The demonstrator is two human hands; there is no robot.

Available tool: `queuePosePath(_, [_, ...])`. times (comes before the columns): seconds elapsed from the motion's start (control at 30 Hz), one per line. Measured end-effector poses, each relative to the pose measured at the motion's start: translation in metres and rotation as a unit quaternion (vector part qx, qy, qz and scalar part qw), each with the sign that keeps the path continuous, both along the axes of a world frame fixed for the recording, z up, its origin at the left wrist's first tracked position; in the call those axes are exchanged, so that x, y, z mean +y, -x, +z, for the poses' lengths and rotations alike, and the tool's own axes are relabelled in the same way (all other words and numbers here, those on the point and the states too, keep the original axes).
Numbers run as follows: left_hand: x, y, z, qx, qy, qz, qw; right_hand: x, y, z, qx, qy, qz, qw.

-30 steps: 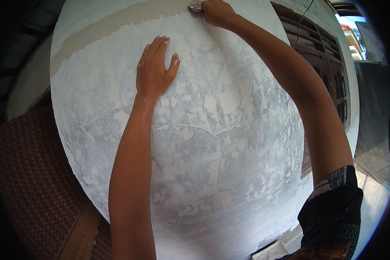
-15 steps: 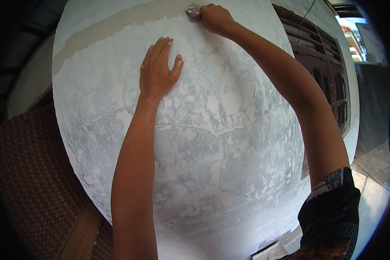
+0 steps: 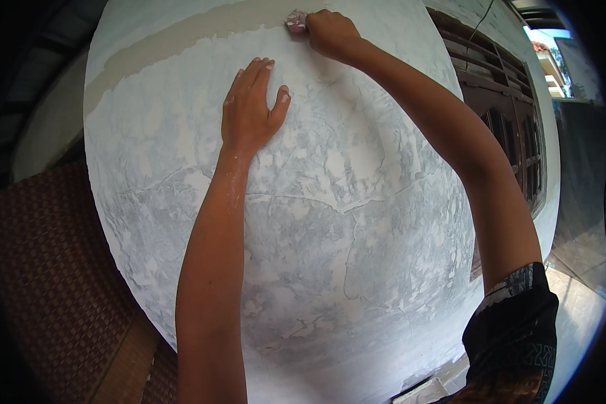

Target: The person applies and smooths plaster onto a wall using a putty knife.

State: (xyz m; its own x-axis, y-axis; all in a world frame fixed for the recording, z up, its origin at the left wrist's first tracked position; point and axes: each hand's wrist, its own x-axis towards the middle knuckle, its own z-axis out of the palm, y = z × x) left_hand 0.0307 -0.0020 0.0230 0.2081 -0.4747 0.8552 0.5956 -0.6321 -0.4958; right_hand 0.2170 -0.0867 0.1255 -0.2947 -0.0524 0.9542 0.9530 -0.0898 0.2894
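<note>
The person has two bare hands up at a big wall (image 3: 303,262), which is white and gray in messy patches. If the wall were a clock, the right hand (image 3: 333,35) would be up near twelve, with its fingers curled tight around a small scraper (image 3: 295,22). The scraper looks pink with white smears, and it pokes out of the fist toward ten o'clock. I can't tell if its edge sits flat on the wall. It is right by the end of a long tan strip (image 3: 182,42) that bends from twelve round to ten. The left hand (image 3: 252,108) is at eleven, lower than the scraper, and looks laid on the wall. Its fingers are out straight, with the thumb spread wide, and they hold nothing. White bits dot the fingertips and wrist. From that hand, the scraper is at one o'clock. A thin crack (image 3: 342,212) crosses the middle of the wall. At two o'clock there is a brown window (image 3: 493,94), at four a dark sleeve (image 3: 508,326), and between eight and nine a brown woven mat (image 3: 54,269).
</note>
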Motion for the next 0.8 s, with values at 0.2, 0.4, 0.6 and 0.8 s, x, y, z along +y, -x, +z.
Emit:
queuePosePath(0.2, [0.000,0.000,0.000,0.001,-0.001,-0.001,1.000,-0.017,0.022,-0.015,-0.006,-0.004,0.046,0.999])
queuePosePath(0.4, [-0.003,-0.009,-0.002,0.005,0.017,-0.001,1.000,-0.008,-0.020,0.025,0.076,-0.027,0.023,0.996])
queuePosePath(0.6, [-0.001,0.006,-0.001,0.003,0.009,-0.002,1.000,0.001,0.021,-0.036,-0.040,0.008,0.030,0.999])
queuePosePath(0.8, [-0.002,-0.009,-0.001,0.001,0.001,-0.010,1.000,-0.011,-0.023,0.023,0.078,-0.041,0.035,0.996])
